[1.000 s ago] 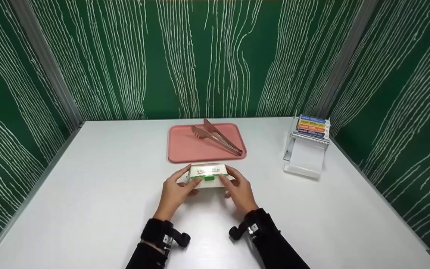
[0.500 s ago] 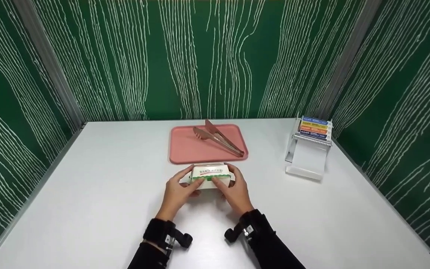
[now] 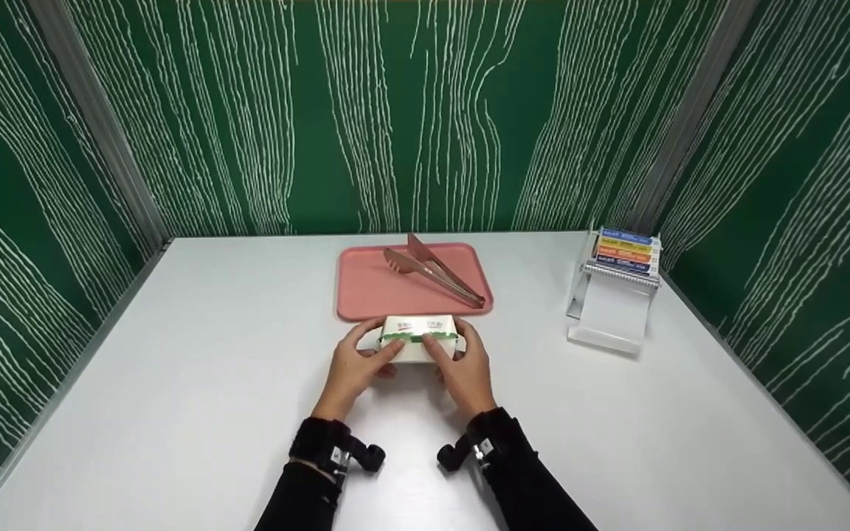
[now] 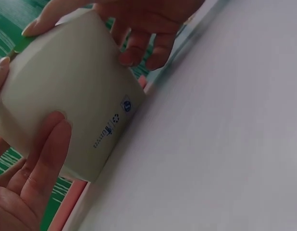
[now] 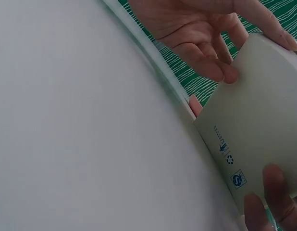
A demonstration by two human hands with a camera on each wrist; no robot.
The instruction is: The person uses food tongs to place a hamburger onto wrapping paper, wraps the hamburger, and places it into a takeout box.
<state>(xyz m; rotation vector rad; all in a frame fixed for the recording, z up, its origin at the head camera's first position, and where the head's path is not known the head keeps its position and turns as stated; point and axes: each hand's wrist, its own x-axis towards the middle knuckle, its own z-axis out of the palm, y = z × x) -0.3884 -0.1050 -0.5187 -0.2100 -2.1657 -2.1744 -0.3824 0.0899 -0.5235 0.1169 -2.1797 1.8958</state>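
Note:
Both hands hold a small white cardboard burger box [image 3: 416, 352] with a wavy green trim and printing on its lid. On its left side the left hand [image 3: 349, 366] grips it, thumb on the front by the green tab, other fingers around the side and underneath. Mirroring it, the right hand [image 3: 468, 370] grips the right side, its thumb also near the tab. The lid lies down over the base. In the left wrist view, blue printed marks show on the box's plain underside [image 4: 76, 82], with fingertips [image 4: 56, 144] of the left hand pressing it.
Just beyond the box lies a pink tray [image 3: 366, 295], with metal tongs [image 3: 436, 276] resting on it. At the right stands a white dispenser [image 3: 613, 313] holding several coloured cartons [image 3: 624, 251]. Green walls [image 3: 425, 110] with white lines enclose the white table [image 3: 211, 383].
The thumbs have slid inward along the front toward the green tab. Both hands have moved the box slightly away from the body, nearer the tray; its lid text faces the camera less.

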